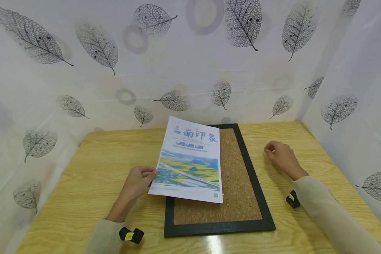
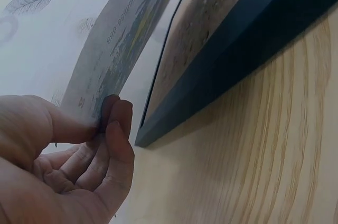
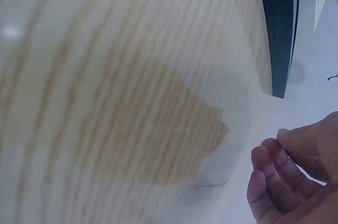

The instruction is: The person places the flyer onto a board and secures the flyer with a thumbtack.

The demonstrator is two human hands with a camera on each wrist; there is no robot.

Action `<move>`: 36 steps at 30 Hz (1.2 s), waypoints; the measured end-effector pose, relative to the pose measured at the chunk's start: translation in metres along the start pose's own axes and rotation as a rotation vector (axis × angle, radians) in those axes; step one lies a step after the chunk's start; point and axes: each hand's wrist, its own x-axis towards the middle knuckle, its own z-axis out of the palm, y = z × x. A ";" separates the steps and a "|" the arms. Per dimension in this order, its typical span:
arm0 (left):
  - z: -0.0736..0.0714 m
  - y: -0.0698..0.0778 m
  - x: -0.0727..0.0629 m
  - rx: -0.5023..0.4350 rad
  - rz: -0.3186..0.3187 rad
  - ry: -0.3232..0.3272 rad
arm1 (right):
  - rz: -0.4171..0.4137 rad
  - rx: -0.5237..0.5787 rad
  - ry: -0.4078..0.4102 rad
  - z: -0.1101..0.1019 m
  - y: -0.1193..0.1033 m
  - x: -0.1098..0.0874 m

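Note:
A printed paper poster (image 1: 190, 162) with large blue and pink lettering above a yellow-green landscape is tilted over the cork board (image 1: 238, 176), covering much of its left half. My left hand (image 1: 139, 181) pinches the sheet's lower left edge between thumb and fingers. Seen from the left wrist, the poster (image 2: 119, 44) stands up from that pinch, beside the board's dark frame (image 2: 222, 55). To the right of the board, my right hand (image 1: 282, 157) hovers near the table with fingers loosely curled. The right wrist view shows thumb and fingertips close together on that hand (image 3: 301, 176), with nothing visible between them.
The board's black frame (image 1: 220, 229) lies on the light wooden table (image 1: 92, 169). A white cloth (image 1: 190, 70) printed with dark leaves hangs behind and along both sides. Each wrist carries a small black strap device, such as the left one (image 1: 131, 235).

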 end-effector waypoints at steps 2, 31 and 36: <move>0.005 0.001 0.002 0.001 -0.004 -0.002 | 0.008 0.006 -0.005 0.000 -0.001 0.001; 0.051 0.009 0.001 -0.020 0.004 0.003 | 0.020 0.056 -0.031 0.004 -0.022 0.005; 0.053 0.008 -0.002 -0.021 0.019 -0.019 | 0.004 0.052 -0.031 0.006 -0.027 0.008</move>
